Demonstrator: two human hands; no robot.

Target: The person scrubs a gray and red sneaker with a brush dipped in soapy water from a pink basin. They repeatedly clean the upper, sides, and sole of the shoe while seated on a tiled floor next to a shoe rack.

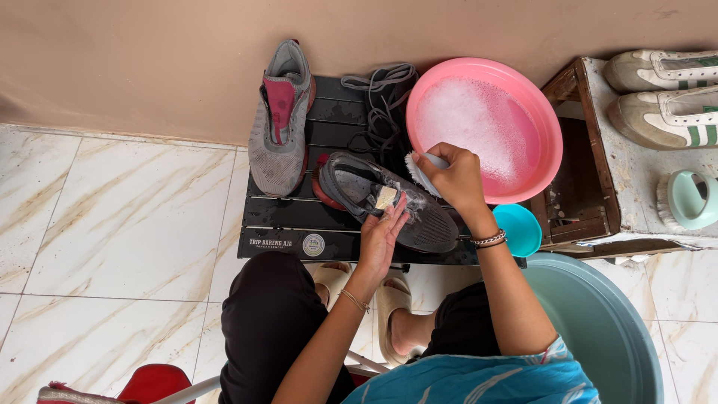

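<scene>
A dark grey shoe (430,223) lies on its side on a low black slatted table (284,232), wet with suds. My left hand (383,238) grips its upper edge near the opening. My right hand (454,179) is shut on a white scrub brush (419,168), bristles against the shoe. Its grey and red mate (280,120) lies at the table's far left, laces removed. Dark laces (381,101) are piled at the back.
A pink basin (535,120) of soapy water sits at the table's right. Below it are a small teal cup (521,230) and a large teal bucket (598,322). A wooden crate (591,179) holds white shoes (666,93) and a mint brush (688,198).
</scene>
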